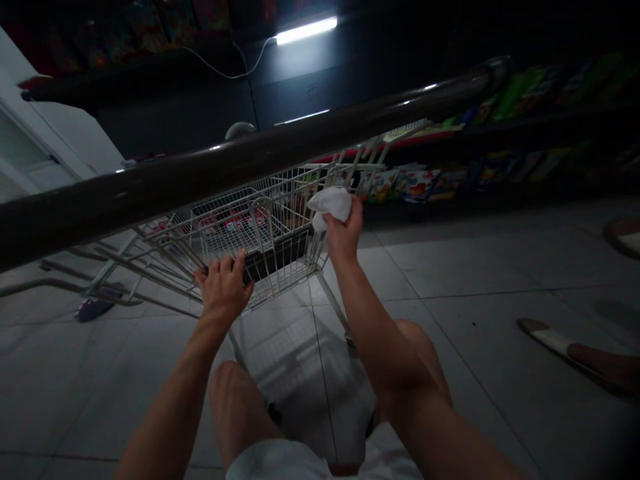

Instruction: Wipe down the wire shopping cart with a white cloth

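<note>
A wire shopping cart point(280, 277) stands before me, its thick dark handle point(240, 160) crossing the view above my hands. Against the wires of its near side is my left hand point(223, 287), fingers hooked at the mesh and thumb apart; the fingertips are partly hidden. My right hand point(346, 230) is closed around a crumpled white cloth point(333, 203), at the upright wires of the cart's right corner. A dark panel point(275, 257) is fixed across the near side between my hands.
Shelves with colourful packets point(410, 183) run along the back and right. A lit tube lamp point(307, 31) with a loose white cable hangs above. Another person's foot in a flat shoe point(565, 347) is on the tiled floor point(475, 300) at right; a dark shoe point(100, 303) is at left.
</note>
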Demonstrator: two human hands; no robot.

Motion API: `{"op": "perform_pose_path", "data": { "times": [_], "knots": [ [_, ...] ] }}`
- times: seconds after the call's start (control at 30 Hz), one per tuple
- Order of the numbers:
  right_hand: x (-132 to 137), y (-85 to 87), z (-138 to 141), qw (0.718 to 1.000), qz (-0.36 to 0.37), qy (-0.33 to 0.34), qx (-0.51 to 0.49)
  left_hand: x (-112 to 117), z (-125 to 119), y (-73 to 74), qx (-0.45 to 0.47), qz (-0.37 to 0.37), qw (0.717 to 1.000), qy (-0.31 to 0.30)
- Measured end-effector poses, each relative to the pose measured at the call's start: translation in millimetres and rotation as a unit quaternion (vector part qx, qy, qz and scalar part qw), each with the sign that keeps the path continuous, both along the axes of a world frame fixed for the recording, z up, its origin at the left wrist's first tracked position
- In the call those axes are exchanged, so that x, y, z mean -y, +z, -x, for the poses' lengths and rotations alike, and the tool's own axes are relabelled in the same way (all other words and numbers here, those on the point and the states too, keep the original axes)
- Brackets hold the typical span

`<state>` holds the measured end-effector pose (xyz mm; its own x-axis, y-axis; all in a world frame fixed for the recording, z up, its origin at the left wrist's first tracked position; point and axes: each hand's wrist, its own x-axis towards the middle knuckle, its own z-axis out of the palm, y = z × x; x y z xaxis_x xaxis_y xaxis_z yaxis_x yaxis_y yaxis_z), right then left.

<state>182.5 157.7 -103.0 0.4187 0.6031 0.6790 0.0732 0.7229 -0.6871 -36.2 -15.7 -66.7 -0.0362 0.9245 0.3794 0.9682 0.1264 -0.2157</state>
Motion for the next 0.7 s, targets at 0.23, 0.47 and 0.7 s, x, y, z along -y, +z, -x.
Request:
{"op": "perform_pose_path", "data": {
  "times": [0.23, 0.47, 0.7],
  "knots": [
    [-32, 35.3, -45, 0.961, -0.049, -0.190, 0.196, 10, -22, 16.3, 0.000, 0.057, 0.998, 0.019],
    [5, -55.3, -9, 0.966, 0.159, -0.028, 0.202, 36, -102, 89.2, -0.007, 0.127, 0.986, -0.104],
    [12, 5.5, -58, 0.981, 0.060, -0.094, 0.160, -35, -151, 163.9, -0.025, -0.059, 0.966, -0.249]
  ]
}}
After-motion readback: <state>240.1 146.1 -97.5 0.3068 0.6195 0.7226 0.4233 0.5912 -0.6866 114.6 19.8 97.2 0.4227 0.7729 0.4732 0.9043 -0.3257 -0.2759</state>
